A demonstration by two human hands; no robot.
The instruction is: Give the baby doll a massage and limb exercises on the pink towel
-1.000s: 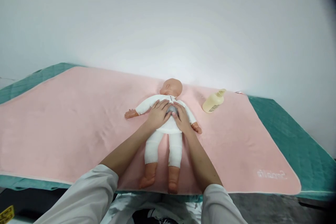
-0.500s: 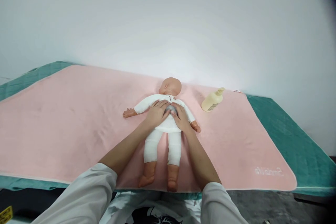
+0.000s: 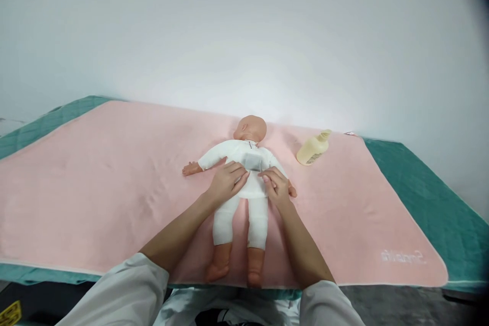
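Note:
A baby doll [image 3: 246,188] with white cloth covering on its body, arms and legs lies front down, its bald head turned to the left. On its upper back sits a small grey rectangular patch [image 3: 252,162]. My left hand [image 3: 228,182] rests just below the patch's left corner, thumb and fingers drawn together. Near the right lower corner, my right hand [image 3: 277,186] is curled with its fingertips pinched. What either pinch holds, if anything, is too small to make out.
Beneath the doll spreads a pink mat [image 3: 114,188] over a green quilted cover [image 3: 428,193]. A pale yellow pump bottle [image 3: 313,147] lies tilted on the mat, right of the doll. Behind the bed rises a white wall [image 3: 244,35].
Both hands have slid down off the grey patch toward me, uncovering it. Their fingers, flat on the doll's back before, are now curled. The view has shifted slightly.

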